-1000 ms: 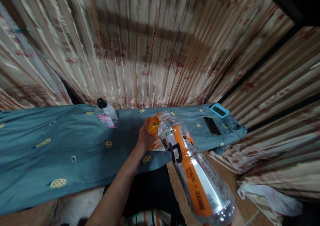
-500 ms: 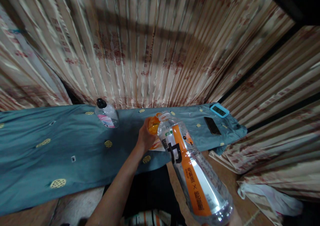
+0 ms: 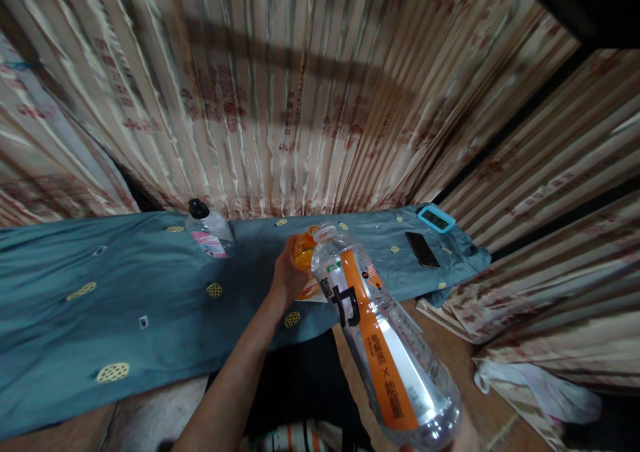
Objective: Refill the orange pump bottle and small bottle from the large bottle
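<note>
My left hand (image 3: 286, 277) is wrapped round a small bottle of orange drink (image 3: 304, 252) that stands on the blue-grey cloth (image 3: 100, 305). A large clear bottle with an orange label (image 3: 380, 342) is tilted with its open neck touching the top of the orange bottle. Its base points toward me at the bottom right. Only a sliver of my right hand (image 3: 463, 439) shows beneath that base, fingers hidden.
A small clear bottle with a black cap and pink label (image 3: 209, 231) stands at the back of the cloth. A black phone (image 3: 422, 249) and a blue-framed timer (image 3: 437, 219) lie at the cloth's right end. Striped curtains hang behind. A white bag (image 3: 540, 395) lies on the floor.
The view has shifted slightly down and left. The large bottle stays tilted against the orange bottle, and both hands hold their places.
</note>
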{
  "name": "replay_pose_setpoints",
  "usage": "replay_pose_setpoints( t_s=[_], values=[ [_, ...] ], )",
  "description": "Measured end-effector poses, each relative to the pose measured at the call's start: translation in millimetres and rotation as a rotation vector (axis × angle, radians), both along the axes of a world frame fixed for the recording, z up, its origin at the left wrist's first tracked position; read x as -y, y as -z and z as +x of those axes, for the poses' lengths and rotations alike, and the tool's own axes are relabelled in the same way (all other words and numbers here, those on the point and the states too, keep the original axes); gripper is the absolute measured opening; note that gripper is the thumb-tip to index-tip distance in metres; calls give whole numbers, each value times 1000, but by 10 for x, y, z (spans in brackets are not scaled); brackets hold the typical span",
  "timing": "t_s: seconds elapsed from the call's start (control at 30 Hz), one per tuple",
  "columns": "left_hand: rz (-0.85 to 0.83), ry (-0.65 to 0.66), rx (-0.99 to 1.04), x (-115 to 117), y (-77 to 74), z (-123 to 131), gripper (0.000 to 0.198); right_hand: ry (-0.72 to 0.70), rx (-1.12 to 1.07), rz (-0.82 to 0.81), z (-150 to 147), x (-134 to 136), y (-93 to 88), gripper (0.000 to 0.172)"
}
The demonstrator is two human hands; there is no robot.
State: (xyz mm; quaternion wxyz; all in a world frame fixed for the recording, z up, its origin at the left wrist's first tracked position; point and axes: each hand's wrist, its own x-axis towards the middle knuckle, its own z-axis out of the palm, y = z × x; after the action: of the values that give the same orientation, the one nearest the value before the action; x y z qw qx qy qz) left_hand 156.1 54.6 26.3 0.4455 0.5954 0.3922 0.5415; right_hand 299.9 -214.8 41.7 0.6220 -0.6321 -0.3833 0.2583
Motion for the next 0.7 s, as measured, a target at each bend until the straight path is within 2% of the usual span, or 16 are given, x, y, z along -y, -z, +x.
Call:
replay_pose_setpoints(
  t_s=[0.1, 0.2, 0.23, 0.27, 0.37, 0.43, 0.7],
  values=[
    [13, 3, -10, 0, -7, 0, 53, -20, -25, 24, -65, -32, -42, 55],
    [15, 2, -20, 1, -17, -5, 55, -32, -47, 45, -117, -23, -62, 84],
    [12, 4, -20, 2, -20, -7, 55, -30, -56, 52, -126, -23, -70, 88],
    [11, 6, -22, 2, -24, -9, 55, -26, -65, 58, -129, -27, -80, 85],
    [17, 4, -31, 5, -32, -12, 52, -4, -94, 56, -111, -55, -121, 51],
    [20, -11, -31, 5, -30, -11, 49, 5, -108, 48, -94, -75, -152, 39],
    [15, -17, -21, -20, 30, -7, 49, 7, -128, 32, -98, -81, -185, 38]
  ],
)
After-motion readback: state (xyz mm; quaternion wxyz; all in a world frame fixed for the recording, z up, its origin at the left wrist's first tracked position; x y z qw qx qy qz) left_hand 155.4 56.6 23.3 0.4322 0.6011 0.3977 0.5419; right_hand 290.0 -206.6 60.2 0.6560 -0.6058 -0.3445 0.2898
